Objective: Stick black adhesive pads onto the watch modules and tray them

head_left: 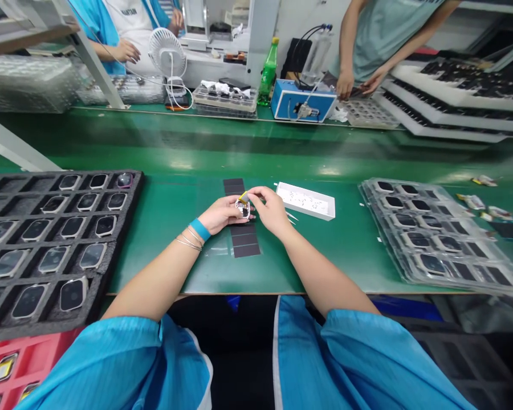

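Observation:
An opened smartwatch case (243, 209) with a silvery rim and bare inner parts is gripped by my left hand (219, 215), its thumb over the near side. My right hand (270, 210) pinches a small yellow piece (243, 197) at the case's upper edge; whether that piece is joined to the case I cannot tell. Beneath both hands lies a strip of dark rectangular pads (245, 242) on the green bench. Tweezers (291, 217) rest just right of my right hand, beside a white box (305, 200) holding tiny dark parts.
A black foam tray (106, 246) of watches stands at the left, above a red tray (47, 356). Stacked clear trays (404, 233) with watch screens sit at the right. Across the bench are a fan (167, 52), a green bottle (268, 74), a blue machine (301, 101) and two co-workers.

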`<state>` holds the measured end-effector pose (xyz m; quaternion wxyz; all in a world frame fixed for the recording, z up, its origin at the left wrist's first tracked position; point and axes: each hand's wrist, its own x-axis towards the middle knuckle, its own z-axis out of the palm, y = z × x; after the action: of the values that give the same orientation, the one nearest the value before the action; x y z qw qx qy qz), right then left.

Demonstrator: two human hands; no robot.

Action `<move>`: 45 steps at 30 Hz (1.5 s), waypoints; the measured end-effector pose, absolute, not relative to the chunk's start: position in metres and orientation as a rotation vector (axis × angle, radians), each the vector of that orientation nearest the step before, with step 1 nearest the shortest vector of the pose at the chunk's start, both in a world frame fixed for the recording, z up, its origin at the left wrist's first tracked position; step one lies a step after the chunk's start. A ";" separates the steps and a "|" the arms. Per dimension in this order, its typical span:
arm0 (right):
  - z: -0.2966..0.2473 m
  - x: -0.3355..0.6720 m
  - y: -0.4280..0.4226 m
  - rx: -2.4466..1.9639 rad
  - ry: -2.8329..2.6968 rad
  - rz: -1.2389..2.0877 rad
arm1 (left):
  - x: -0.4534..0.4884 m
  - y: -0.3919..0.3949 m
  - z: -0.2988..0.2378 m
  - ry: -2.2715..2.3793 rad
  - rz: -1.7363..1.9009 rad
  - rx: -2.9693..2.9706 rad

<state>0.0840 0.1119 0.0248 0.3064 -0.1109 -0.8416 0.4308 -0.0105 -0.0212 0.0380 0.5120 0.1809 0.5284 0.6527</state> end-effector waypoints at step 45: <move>0.036 0.074 0.111 -0.025 -2.484 1.592 | -0.020 -0.023 0.038 1.679 1.400 0.599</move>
<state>0.0744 0.1109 0.0359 0.0956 -0.0086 -0.8380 0.5371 -0.0196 -0.0230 0.0384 0.4237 0.2393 0.6710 0.5595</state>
